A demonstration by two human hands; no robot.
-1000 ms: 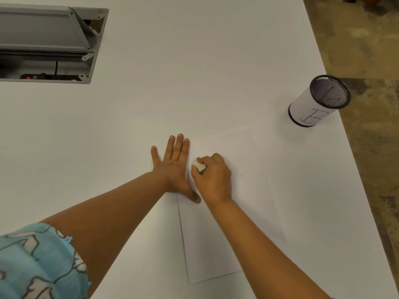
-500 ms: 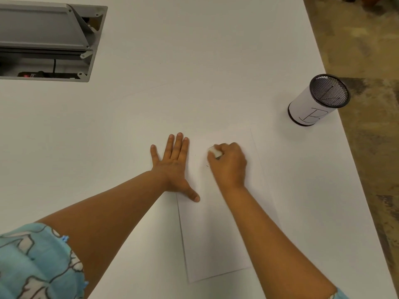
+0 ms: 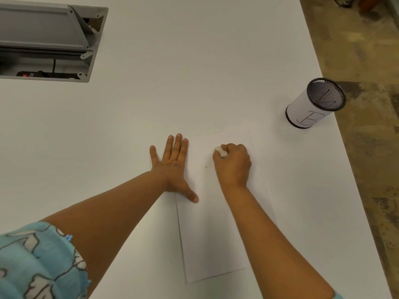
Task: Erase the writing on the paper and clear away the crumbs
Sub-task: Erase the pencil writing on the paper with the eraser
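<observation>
White tabletop (image 3: 194,61) fills most of the head view, with a mottled brown floor (image 3: 367,147) running down the right side. Near the middle of the table lies a sheet of white paper (image 3: 211,244), long side running away from the person and turned slightly. A few tiny dark specks (image 3: 206,167) sit on its upper part, between the two hands; whether they are pencil marks or crumbs cannot be told.

On the upper part of the sheet, the right hand (image 3: 234,165) has its fingers curled round a small white eraser (image 3: 221,151), whose end pokes out at the fingertips and sits down at the paper. The left hand (image 3: 172,167) lies flat at the sheet's left edge, fingers straight and close together, thumb (image 3: 192,196) spread out onto the paper.

Well off to the right, near the table's edge, stands a black mesh cup (image 3: 315,103) wrapped in white paper marked with a letter B. At the far left, a grey hatch (image 3: 49,35) set in the table stands open, cables showing in the dark recess. A light blue patterned sleeve (image 3: 38,262) covers the left upper arm.
</observation>
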